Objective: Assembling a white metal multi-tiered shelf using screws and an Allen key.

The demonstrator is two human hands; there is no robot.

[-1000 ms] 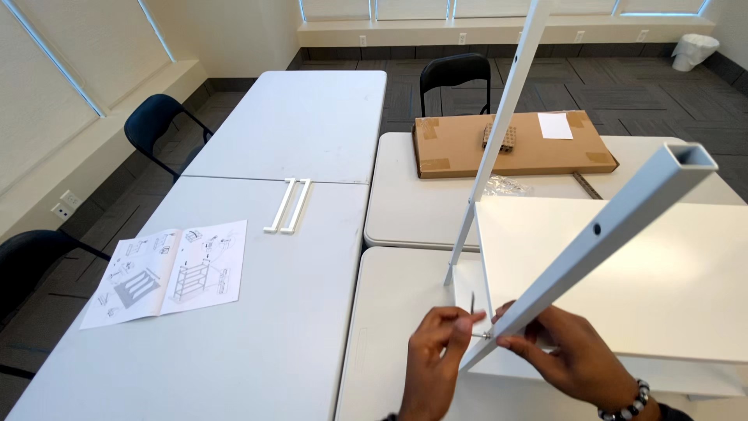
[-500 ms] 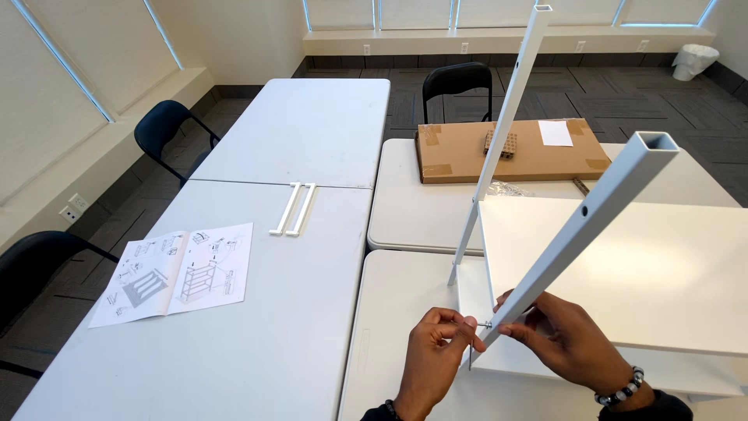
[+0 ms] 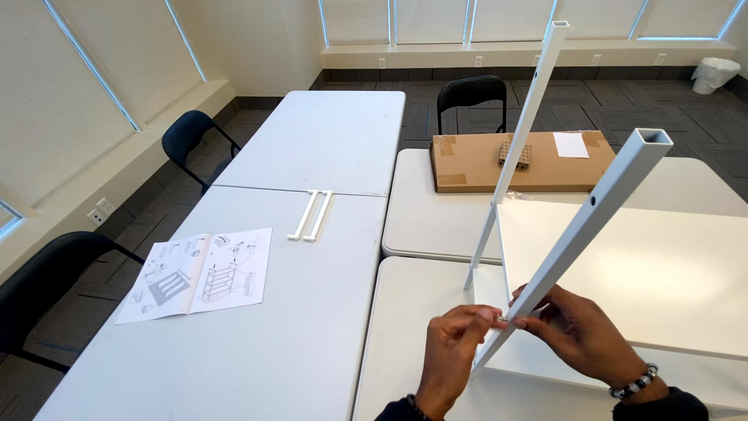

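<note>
White square tube (image 3: 580, 222) (tilted) pinched between left hand (image 3: 452, 355) and right hand (image 3: 580, 335) grips.

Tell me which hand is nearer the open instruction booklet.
Left. The left hand is right of the instruction booklet, across bare table; the right hand is farther right, beyond the white square tube.

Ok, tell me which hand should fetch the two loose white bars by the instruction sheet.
Left, probably. The left hand lies nearer the white bars, which sit left of it, while the right hand grips the square tube.
</note>
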